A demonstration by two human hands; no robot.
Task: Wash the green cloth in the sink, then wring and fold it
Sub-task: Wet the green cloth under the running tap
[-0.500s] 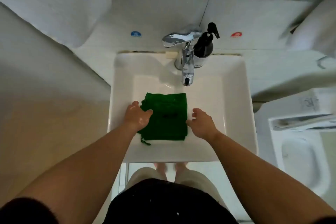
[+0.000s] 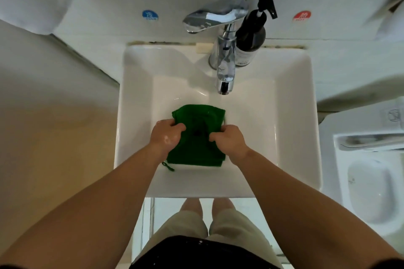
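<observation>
The green cloth (image 2: 197, 120) lies folded in the white square sink (image 2: 290, 116), below the chrome tap (image 2: 224, 67). My left hand (image 2: 166, 135) grips the cloth's left side with curled fingers. My right hand (image 2: 229, 140) grips its right side, fingers curled into the fabric. The cloth is bunched and wrinkled between the two hands. A short green loop (image 2: 168, 166) hangs from its near left corner. No water stream shows under the spout.
A black pump bottle (image 2: 251, 35) stands right of the tap at the back rim. Blue (image 2: 150, 15) and red (image 2: 302, 15) stickers mark the wall. A toilet (image 2: 369, 181) sits to the right. White towels hang at upper left.
Both hands have moved inward onto the cloth and curled round it; before, they rested at its edges. The cloth now bunches up between them.
</observation>
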